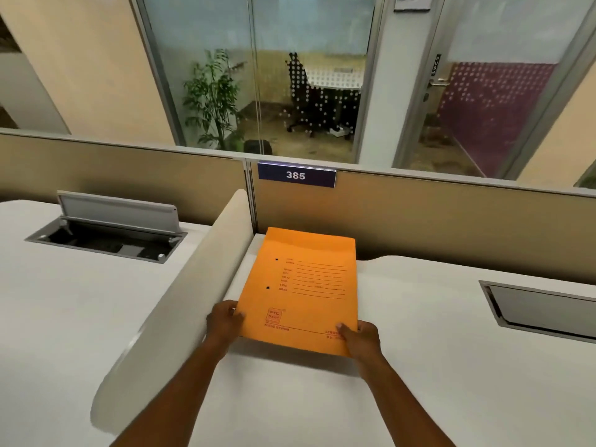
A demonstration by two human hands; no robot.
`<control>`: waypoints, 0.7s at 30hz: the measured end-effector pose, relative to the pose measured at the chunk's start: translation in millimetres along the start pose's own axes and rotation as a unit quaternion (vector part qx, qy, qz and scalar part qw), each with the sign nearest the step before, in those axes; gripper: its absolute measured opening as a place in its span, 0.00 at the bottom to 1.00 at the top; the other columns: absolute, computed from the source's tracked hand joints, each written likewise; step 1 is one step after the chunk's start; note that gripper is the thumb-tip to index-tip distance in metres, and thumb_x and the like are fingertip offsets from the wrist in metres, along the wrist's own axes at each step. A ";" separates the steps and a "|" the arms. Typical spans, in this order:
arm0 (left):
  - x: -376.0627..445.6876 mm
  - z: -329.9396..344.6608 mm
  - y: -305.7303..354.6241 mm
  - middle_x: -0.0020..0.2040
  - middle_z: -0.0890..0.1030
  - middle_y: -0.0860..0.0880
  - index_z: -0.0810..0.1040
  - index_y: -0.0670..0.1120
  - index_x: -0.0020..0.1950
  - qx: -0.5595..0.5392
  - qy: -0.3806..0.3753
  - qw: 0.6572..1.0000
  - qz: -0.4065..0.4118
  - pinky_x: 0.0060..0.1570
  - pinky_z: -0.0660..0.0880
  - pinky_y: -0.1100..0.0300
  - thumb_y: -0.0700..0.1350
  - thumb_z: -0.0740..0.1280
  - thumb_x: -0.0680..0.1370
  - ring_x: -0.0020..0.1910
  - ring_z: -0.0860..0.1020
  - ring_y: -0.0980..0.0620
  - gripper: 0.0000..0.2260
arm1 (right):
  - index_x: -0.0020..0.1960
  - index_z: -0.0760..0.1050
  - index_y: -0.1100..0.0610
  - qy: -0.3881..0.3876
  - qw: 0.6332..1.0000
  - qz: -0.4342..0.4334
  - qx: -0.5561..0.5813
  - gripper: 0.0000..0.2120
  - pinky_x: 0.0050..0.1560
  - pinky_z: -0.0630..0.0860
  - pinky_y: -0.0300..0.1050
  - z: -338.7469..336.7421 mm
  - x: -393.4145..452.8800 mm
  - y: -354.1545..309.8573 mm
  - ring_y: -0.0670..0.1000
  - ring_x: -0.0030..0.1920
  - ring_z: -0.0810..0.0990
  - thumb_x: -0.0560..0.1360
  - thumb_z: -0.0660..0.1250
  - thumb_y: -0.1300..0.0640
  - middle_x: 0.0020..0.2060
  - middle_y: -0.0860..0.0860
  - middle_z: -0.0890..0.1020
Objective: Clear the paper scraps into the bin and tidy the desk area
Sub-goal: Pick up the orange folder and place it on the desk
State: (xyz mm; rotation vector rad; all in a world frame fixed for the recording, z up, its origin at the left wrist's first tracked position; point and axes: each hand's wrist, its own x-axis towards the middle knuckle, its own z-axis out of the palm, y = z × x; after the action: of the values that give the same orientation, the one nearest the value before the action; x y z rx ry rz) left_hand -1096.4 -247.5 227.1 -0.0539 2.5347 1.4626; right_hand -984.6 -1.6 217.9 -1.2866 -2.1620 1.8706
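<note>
An orange file folder with red printed lines and two punch holes lies on the white desk, its far edge close to the tan partition. My left hand grips the folder's near left corner. Its near right corner is held by my right hand, thumb on top. No paper scraps and no bin show in this view.
A curved white divider separates this desk from the left one, where a cable hatch stands open. A shut hatch sits at the right. The tan partition with a "385" plate closes the back.
</note>
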 end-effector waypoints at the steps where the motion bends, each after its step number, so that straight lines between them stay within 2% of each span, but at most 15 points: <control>1: 12.2 1.5 -10.1 0.45 0.83 0.37 0.80 0.41 0.43 0.022 0.006 1.000 -0.015 0.48 0.79 0.43 0.46 0.64 0.70 0.46 0.81 0.35 0.10 | 0.62 0.75 0.61 -0.008 1.000 0.010 0.001 0.18 0.58 0.78 0.54 11.6 12.1 2.7 0.58 0.51 0.80 0.76 0.69 0.52 0.57 0.58 0.81; 3: 20.8 2.5 -19.2 0.47 0.83 0.37 0.81 0.37 0.46 0.046 0.021 0.998 -0.024 0.50 0.78 0.45 0.45 0.65 0.73 0.47 0.81 0.35 0.12 | 0.63 0.73 0.61 -0.006 1.000 0.018 0.002 0.19 0.55 0.76 0.51 24.9 20.1 3.6 0.57 0.50 0.78 0.77 0.68 0.52 0.58 0.58 0.80; 5: 30.4 3.6 -33.6 0.48 0.83 0.37 0.82 0.36 0.49 0.065 0.024 0.997 -0.040 0.50 0.77 0.47 0.48 0.63 0.72 0.48 0.81 0.36 0.17 | 0.64 0.73 0.61 -0.006 1.000 0.028 0.001 0.20 0.55 0.76 0.52 42.4 31.4 9.0 0.59 0.53 0.79 0.77 0.68 0.52 0.59 0.59 0.79; 8: 37.4 6.0 -42.9 0.45 0.83 0.35 0.81 0.37 0.44 0.087 0.045 0.994 -0.039 0.48 0.77 0.48 0.48 0.57 0.68 0.46 0.80 0.35 0.19 | 0.64 0.73 0.62 0.003 1.000 0.024 -0.014 0.20 0.57 0.75 0.54 53.7 36.6 9.8 0.61 0.57 0.79 0.77 0.68 0.52 0.59 0.59 0.79; 10: 39.5 9.0 -42.5 0.42 0.82 0.34 0.77 0.39 0.37 0.105 0.057 0.992 -0.041 0.42 0.74 0.52 0.47 0.56 0.69 0.43 0.80 0.35 0.14 | 0.63 0.74 0.62 0.013 0.999 0.024 -0.022 0.20 0.57 0.76 0.53 57.6 38.7 8.5 0.61 0.56 0.79 0.77 0.68 0.52 0.59 0.60 0.79; 12: 42.4 13.9 -42.8 0.41 0.81 0.33 0.75 0.39 0.36 0.124 0.085 0.988 -0.039 0.38 0.70 0.55 0.41 0.61 0.75 0.41 0.79 0.35 0.10 | 0.62 0.75 0.63 0.030 0.999 0.026 -0.028 0.19 0.56 0.76 0.53 60.7 39.6 8.6 0.61 0.56 0.79 0.76 0.68 0.52 0.58 0.60 0.80; 14: 45.8 18.8 -46.7 0.41 0.81 0.33 0.76 0.34 0.39 0.149 0.106 0.983 -0.028 0.38 0.72 0.52 0.36 0.65 0.77 0.41 0.80 0.34 0.08 | 0.61 0.75 0.64 0.040 0.998 0.031 -0.029 0.19 0.56 0.76 0.53 63.6 38.5 8.9 0.62 0.56 0.80 0.76 0.69 0.52 0.58 0.60 0.80; 17: 48.0 24.5 -51.3 0.45 0.80 0.33 0.76 0.34 0.44 0.182 0.108 0.977 -0.011 0.42 0.78 0.45 0.38 0.68 0.77 0.43 0.80 0.34 0.07 | 0.61 0.75 0.63 0.047 0.998 0.026 -0.035 0.19 0.58 0.76 0.55 66.9 38.0 8.9 0.62 0.56 0.80 0.75 0.69 0.52 0.58 0.60 0.80; 21: 46.2 27.6 -55.4 0.51 0.79 0.34 0.76 0.36 0.54 0.226 0.100 0.969 -0.013 0.50 0.79 0.42 0.41 0.69 0.76 0.50 0.79 0.34 0.11 | 0.64 0.74 0.62 0.055 0.997 0.018 -0.045 0.19 0.59 0.76 0.54 69.8 35.6 7.1 0.61 0.58 0.79 0.77 0.68 0.53 0.60 0.59 0.79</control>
State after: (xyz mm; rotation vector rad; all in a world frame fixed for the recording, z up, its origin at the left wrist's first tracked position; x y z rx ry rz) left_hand -1129.3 -248.3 157.2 -0.1679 2.9533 0.8765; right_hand -1038.8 -39.0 174.7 -1.4176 -2.2051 1.6875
